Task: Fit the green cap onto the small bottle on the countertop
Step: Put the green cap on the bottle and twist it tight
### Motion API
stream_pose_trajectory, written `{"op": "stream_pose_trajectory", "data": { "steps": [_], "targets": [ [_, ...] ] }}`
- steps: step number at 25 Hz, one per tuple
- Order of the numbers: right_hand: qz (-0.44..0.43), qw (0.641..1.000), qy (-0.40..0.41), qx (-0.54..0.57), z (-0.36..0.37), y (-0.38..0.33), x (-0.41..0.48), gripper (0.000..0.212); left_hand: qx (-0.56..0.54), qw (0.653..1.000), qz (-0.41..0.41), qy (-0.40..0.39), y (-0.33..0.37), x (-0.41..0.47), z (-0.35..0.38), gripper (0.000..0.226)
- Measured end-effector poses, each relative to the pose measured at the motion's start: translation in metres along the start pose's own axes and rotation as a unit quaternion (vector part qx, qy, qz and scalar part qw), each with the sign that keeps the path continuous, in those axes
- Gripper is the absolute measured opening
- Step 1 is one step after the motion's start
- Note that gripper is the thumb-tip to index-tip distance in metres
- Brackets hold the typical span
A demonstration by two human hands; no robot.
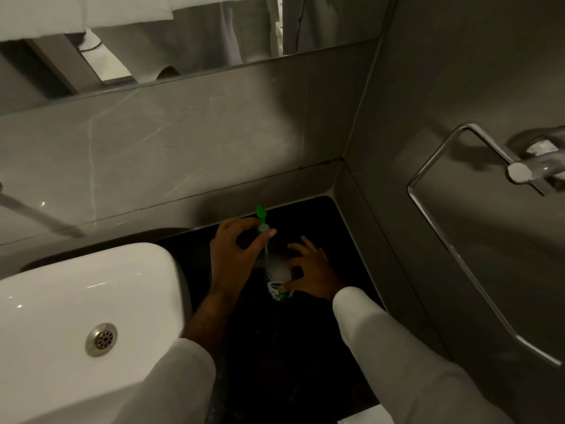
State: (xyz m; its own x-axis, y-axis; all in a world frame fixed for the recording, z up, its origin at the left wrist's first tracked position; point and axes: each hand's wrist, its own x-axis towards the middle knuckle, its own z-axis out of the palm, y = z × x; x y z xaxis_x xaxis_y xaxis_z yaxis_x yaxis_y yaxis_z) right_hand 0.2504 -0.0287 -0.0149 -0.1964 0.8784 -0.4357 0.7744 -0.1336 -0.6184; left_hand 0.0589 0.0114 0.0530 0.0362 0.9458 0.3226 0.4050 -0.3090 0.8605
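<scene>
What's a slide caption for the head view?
Left hand fits green cap on small bottle; right hand steadies it.

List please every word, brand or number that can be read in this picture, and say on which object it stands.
Small bottle: its white and green label carries a word that starts with something like "De"; the rest is blurred and partly covered by the right hand.
Green cap: no text visible.
Nothing else in view bears readable writing.
</scene>
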Motion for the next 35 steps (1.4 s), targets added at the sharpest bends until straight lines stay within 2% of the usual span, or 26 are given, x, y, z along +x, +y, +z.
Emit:
{"op": "stream_pose_trajectory", "data": {
  "steps": [4, 7, 11, 14, 16, 19, 24, 26, 28, 30, 32, 34, 35],
  "targets": [
    [0.0, 1.0, 0.004, -0.001, -0.001, 0.001, -0.003, 0.049, -0.057, 0.997, 0.02, 0.045, 0.009, 0.002, -0.005, 0.026],
    [0.002, 1.0, 0.002, -0.004, 0.0, -0.001, -0.004, 0.049, -0.062, 0.997, 0.027, 0.046, 0.013, -0.001, -0.002, 0.028],
    [0.002, 1.0, 0.007, 0.002, 0.0, 0.0, -0.006, 0.048, -0.017, 1.0, -0.001, -0.009, -0.002, -0.016, 0.008, 0.026],
    [-0.001, 1.0, 0.014, 0.006, 0.001, 0.001, -0.005, 0.049, 0.006, 0.996, -0.019, -0.082, -0.023, -0.031, 0.014, 0.03],
    [-0.005, 1.0, 0.025, 0.005, 0.003, 0.002, -0.004, 0.049, -0.002, 0.992, -0.053, -0.116, -0.032, -0.04, 0.015, 0.032],
    [-0.009, 0.999, 0.042, 0.0, 0.006, 0.004, -0.002, 0.05, -0.045, 0.986, -0.1, -0.126, -0.036, -0.04, 0.017, 0.042],
    [0.014, 0.999, 0.049, 0.008, 0.012, 0.007, 0.003, 0.065, -0.027, 0.957, -0.141, -0.254, -0.045, -0.043, 0.014, 0.024],
    [0.019, 0.999, 0.047, 0.009, 0.013, 0.007, 0.004, 0.068, -0.021, 0.967, -0.112, -0.23, -0.047, -0.044, 0.015, 0.027],
    [0.025, 0.998, 0.05, 0.002, 0.014, 0.006, 0.005, 0.068, 0.047, 0.976, -0.066, -0.203, -0.04, -0.045, 0.017, 0.028],
    [0.042, 0.998, 0.047, 0.011, 0.014, 0.005, 0.004, 0.074, 0.093, 0.977, -0.056, -0.184, -0.034, -0.044, 0.017, 0.028],
    [0.049, 0.998, 0.042, 0.024, 0.012, 0.004, 0.002, 0.072, 0.046, 0.974, -0.083, -0.204, -0.036, -0.045, 0.014, 0.036],
    [0.03, 0.998, 0.042, 0.023, 0.009, 0.004, 0.0, 0.06, -0.038, 0.952, -0.142, -0.27, -0.039, -0.046, 0.013, 0.06],
    [0.022, 0.999, 0.041, 0.017, 0.008, 0.003, -0.001, 0.055, -0.045, 0.947, -0.153, -0.28, -0.04, -0.048, 0.014, 0.072]
  ]
}}
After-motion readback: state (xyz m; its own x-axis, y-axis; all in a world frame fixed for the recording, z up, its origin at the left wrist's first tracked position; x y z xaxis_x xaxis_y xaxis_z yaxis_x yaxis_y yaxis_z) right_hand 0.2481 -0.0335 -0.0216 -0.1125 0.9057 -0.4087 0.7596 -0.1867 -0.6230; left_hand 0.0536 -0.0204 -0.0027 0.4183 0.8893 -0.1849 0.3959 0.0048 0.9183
